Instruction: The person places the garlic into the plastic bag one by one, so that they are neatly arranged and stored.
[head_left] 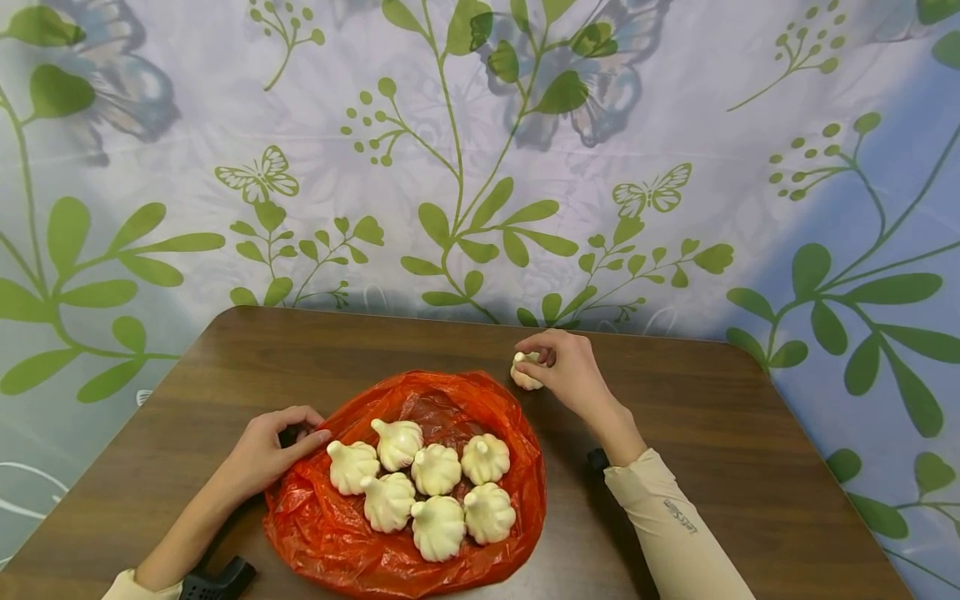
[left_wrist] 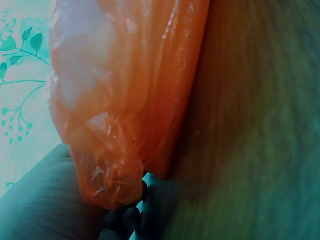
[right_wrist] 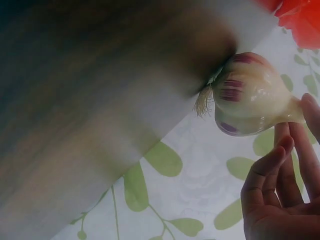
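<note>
My right hand (head_left: 566,371) pinches one cream-white garlic bulb (head_left: 522,380) by its stem, beyond the bag's upper right side. The right wrist view shows this bulb (right_wrist: 250,95) with purple streaks and stringy roots, its root end at the table surface. A crumpled red plastic bag (head_left: 300,529) lies with its mouth spread wide, and several garlic bulbs (head_left: 437,469) sit inside. At the bag's left rim, my left hand (head_left: 262,454) holds the edge between thumb and fingers. Gathered red plastic (left_wrist: 112,175) fills much of the left wrist view, hiding some fingertips.
Under everything is a brown wooden table (head_left: 697,417), its far edge close to a hanging cloth (head_left: 480,167) printed with green leaves and butterflies. A black wrist device (head_left: 221,579) is by the left forearm.
</note>
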